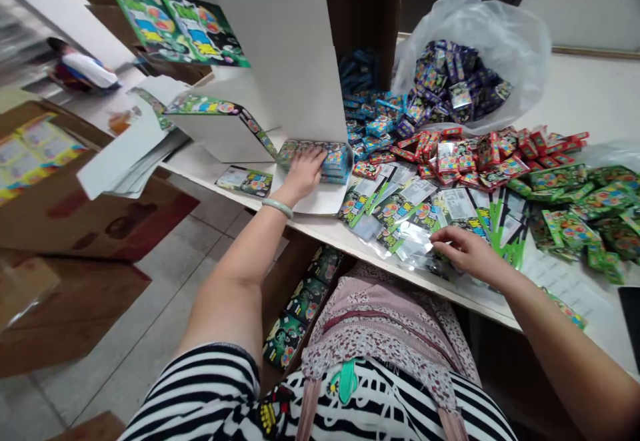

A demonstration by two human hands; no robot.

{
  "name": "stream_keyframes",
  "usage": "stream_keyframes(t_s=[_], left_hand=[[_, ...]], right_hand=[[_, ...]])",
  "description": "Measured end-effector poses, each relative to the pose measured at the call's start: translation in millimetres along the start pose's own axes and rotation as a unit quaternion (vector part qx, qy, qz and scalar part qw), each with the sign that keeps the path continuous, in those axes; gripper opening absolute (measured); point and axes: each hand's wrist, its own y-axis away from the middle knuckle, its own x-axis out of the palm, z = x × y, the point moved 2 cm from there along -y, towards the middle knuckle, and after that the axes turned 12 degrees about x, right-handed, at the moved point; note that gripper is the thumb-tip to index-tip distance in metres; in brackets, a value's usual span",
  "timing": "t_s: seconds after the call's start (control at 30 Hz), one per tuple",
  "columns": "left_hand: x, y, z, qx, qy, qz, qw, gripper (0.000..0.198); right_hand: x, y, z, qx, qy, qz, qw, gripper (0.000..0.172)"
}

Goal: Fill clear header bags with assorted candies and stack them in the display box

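Observation:
My left hand (pixel 304 173), with a pale bangle at the wrist, lies fingers outstretched on top of small printed packets (pixel 336 159). These sit in rows inside an open white-lined cardboard box (pixel 287 41), its tall lid standing up behind. Over the table's front edge, my right hand (pixel 463 251) pinches the edge of a clear plastic bag (pixel 416 239) between thumb and fingers. Under and behind that bag spread several flat printed pouches (pixel 403 204) in black and green. A flat printed card (pixel 245 179) lies left of the box.
Blue packets (pixel 383 117), red packets (pixel 480 154) and green packets (pixel 595 194) lie heaped along the table. Purple ones fill a clear sack (pixel 525 47) behind. Cartons (pixel 100 214) stand on the floor at left; printed boxes (pixel 300 307) sit below the table. A person (pixel 85 67) is further off.

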Motion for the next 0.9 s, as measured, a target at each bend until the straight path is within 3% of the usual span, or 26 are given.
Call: stream_keyframes(t_s=[0.1,0.2,0.27,0.33,0.4,0.53,0.6,0.8,0.9], left_hand=[[15.4,1.5,-18.5,-0.046,0.001,0.01,0.999,0.06],[43.1,-13.4,-66.6,-0.022,0.014,0.011,1.0,0.071],[71.6,-25.8,-107.8,0.025,0.062,0.12,0.99,0.073],[96.3,-32.5,-142.4,0.01,0.083,0.239,0.967,0.082],[110.3,-32.4,-163.8,-0.02,0.066,0.311,0.948,0.105],[116.3,-20.2,-173.3,-0.008,0.075,0.334,0.94,0.109],[117.9,-13.1,-169.9,-0.003,0.089,0.315,0.945,0.108],[127.3,-3.8,-164.9,-0.007,0.128,0.289,0.949,0.114],[125.9,-4.1,-165.5,-0.003,0.137,0.292,0.947,0.115]], right_hand=[[-8.8,-9.6,2.9,-0.001,0.056,0.003,0.998,0.028],[-16.2,-40.8,12.3,-0.011,0.141,-0.046,0.989,0.031],[-14.5,-69.9,21.1,-0.018,0.232,-0.086,0.969,0.036],[-7.1,-95.5,29.3,-0.006,0.328,-0.115,0.938,0.044],[2.6,-110.7,34.6,0.022,0.399,-0.139,0.906,0.053],[14.5,-123.7,24.5,0.046,0.437,-0.151,0.886,0.065],[16.0,-132.2,13.3,0.0,0.445,-0.131,0.886,0.071],[14.8,-157.4,-9.0,0.008,0.432,-0.135,0.892,0.091],[13.8,-172.2,-10.1,0.036,0.424,-0.127,0.896,0.085]])
